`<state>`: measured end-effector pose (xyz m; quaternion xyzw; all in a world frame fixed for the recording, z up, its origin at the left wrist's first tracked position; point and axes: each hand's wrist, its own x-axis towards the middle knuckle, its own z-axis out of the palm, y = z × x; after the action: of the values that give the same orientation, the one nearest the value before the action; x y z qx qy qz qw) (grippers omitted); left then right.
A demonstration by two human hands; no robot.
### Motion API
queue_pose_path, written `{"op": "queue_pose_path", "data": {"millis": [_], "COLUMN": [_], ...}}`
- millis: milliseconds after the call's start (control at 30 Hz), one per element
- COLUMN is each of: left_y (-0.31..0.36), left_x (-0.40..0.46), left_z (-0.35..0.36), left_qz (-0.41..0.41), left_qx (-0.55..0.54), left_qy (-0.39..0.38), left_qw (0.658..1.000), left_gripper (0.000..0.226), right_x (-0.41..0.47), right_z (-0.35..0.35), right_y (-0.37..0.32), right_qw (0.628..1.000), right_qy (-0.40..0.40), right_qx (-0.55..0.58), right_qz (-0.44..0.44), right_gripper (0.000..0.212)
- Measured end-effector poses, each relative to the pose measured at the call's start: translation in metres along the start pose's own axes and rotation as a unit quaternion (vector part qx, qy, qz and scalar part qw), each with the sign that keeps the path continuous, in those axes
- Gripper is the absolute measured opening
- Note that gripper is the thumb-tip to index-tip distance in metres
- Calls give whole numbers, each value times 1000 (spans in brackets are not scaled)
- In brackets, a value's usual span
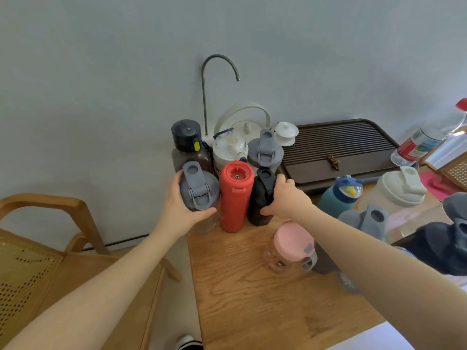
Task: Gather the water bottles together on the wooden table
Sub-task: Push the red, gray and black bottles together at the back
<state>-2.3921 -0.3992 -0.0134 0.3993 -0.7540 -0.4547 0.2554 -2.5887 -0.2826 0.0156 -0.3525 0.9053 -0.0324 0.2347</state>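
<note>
Both arms reach out over the wooden table (265, 299) toward a cluster of bottles at its far left corner. The left hand (177, 200) wraps around a clear shaker (199, 190) with a grey flip lid, thumb curled across its near side. The right hand (285, 198) grasps a black bottle (260, 198), fingers over the cap and thumb low on the body. Between the two stands a red bottle (236, 195) — upright, touching or all but touching both neighbours.

Behind this front row stand three more: a dark bottle (188, 145) with a black cap on the left, a white jug (228, 150) in the middle, and a second grey-lidded shaker (265, 152) on the right. A kettle (245, 122) and a curved spout (217, 72) rise by the wall.

Nearer the person, a pink-lidded bottle (290, 246) stands apart. Further right are a teal bottle (338, 195), a cream-lidded shaker (399, 188) and more grey lids. A dark slatted tea tray (341, 145) sits at the back — a chair (50, 248) stands left of the table.
</note>
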Motion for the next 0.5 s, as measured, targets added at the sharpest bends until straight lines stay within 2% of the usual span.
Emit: {"op": "queue_pose_path", "data": {"millis": [133, 267, 333, 400, 500], "left_y": [-9, -9, -9, -7, 4], "left_x": [2, 2, 4, 3, -5], "left_z": [-5, -12, -14, -16, -16], "left_qz": [21, 42, 39, 54, 139], "left_qx": [28, 39, 43, 80, 152], "left_qy": [-15, -45, -50, -37, -15], "left_qw": [999, 997, 997, 995, 978], "left_gripper": [101, 99, 103, 114, 121], "right_x": [-6, -13, -21, -30, -49], "right_z": [7, 14, 12, 6, -11], "right_y": [-8, -13, -15, -14, -5], "right_qw": [997, 994, 994, 994, 994], "right_qy": [42, 63, 65, 73, 101], "right_qx": [-45, -42, -41, -52, -50], "right_qz": [49, 75, 73, 58, 0], "right_gripper": [81, 111, 116, 111, 77]}}
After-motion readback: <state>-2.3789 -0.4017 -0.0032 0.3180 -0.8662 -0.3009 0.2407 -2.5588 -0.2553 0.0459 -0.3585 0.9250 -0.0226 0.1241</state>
